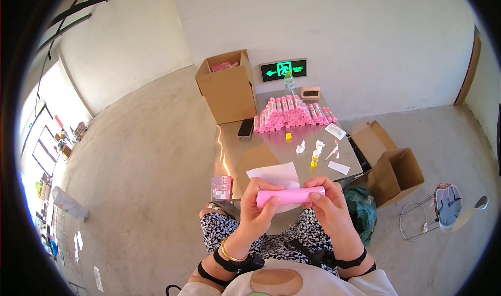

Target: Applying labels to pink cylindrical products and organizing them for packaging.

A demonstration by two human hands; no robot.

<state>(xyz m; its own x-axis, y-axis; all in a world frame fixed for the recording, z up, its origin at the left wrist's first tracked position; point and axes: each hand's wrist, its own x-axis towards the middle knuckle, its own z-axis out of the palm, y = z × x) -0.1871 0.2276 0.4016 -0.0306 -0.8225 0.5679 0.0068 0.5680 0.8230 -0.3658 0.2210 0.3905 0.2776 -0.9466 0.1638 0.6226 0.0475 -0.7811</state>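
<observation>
A smooth pink roll (290, 196) lies level in front of me, one end in each hand. My left hand (255, 210) is closed round its left end, thumb along the front. At the right end my right hand (334, 206) pinches it between thumb and fingers. A white sheet of paper (274, 174) shows behind the roll by my left fingers; whether it is joined to the roll is hidden. Farther back on the metal table, many pink rolls with labels are stacked in a pile (287, 116). A yellow glue stick (314, 159) stands beyond my right hand.
The table also holds a small yellow cap (288, 137), crumpled tissue (300, 148), a white paper strip (339, 167), a phone (245, 128), pink packs (222, 188) and a tall carton (227, 90). Open boxes (399, 176) and a chair (450, 207) stand to the right.
</observation>
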